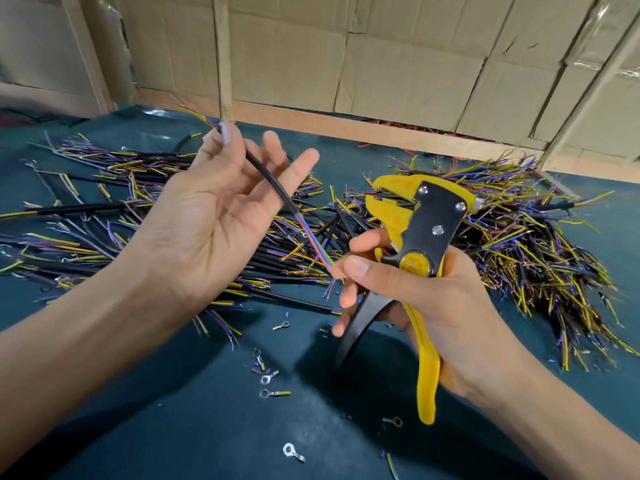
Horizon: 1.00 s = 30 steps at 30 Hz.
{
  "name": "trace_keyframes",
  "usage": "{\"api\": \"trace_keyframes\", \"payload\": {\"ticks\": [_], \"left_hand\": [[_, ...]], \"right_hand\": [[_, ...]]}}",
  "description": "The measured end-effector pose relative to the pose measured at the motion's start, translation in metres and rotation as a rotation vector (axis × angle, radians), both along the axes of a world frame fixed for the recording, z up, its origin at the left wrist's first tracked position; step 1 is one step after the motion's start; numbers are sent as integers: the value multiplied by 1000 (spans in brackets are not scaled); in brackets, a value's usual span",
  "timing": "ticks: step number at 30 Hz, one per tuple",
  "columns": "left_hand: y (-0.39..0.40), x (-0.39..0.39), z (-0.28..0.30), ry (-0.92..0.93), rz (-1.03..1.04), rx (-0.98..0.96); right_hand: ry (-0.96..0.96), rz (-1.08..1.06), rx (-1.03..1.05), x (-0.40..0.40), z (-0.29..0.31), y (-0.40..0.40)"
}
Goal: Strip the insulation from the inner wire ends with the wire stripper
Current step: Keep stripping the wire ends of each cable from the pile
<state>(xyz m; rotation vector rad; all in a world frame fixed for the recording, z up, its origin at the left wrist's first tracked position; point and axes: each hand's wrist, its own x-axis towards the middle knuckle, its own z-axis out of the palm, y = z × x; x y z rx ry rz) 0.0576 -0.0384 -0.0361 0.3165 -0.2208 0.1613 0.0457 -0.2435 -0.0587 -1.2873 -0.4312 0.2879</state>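
My left hand (pixel 207 216) is raised palm up and pinches the upper end of a black cable (pixel 273 183) at its thumb tip, while the other fingers stay straight. The cable slants down to the right. Its inner wires (pixel 313 237), blue, red and yellow, stick out of the sheath. My right hand (pixel 415 296) grips the yellow and black wire stripper (pixel 429 216) by its handles, jaws pointing up. The same hand's thumb and forefinger pinch the tips of the inner wires. The stripper's jaws are apart from the wires.
A heap of cut black cables (pixel 104 174) with coloured ends lies at the left and a larger tangled heap (pixel 519 237) at the right. Loose ring terminals (pixel 266 377) and insulation bits dot the dark green table (pixel 207 427). A cardboard wall (pixel 381 64) stands behind.
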Motion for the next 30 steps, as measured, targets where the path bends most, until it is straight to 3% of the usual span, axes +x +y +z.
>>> {"api": "trace_keyframes", "payload": {"ticks": [13,15,18,19,27,30], "left_hand": [[-24,-8,-12,43,-52,223],[-21,-11,-13,31,-30,508],[-17,-18,-17,-100,94,1142],[-18,-19,-18,-147,102,1236],[-13,-17,-11,-108,133,1303],[-12,-15,-12,-52,65,1242]], "right_hand": [[-53,81,-46,-4,-2,1],[-47,59,-28,-3,-1,3],[-27,50,25,-1,2,3],[-28,55,31,0,2,2],[52,-93,75,6,1,3],[76,-101,93,10,1,3]]}}
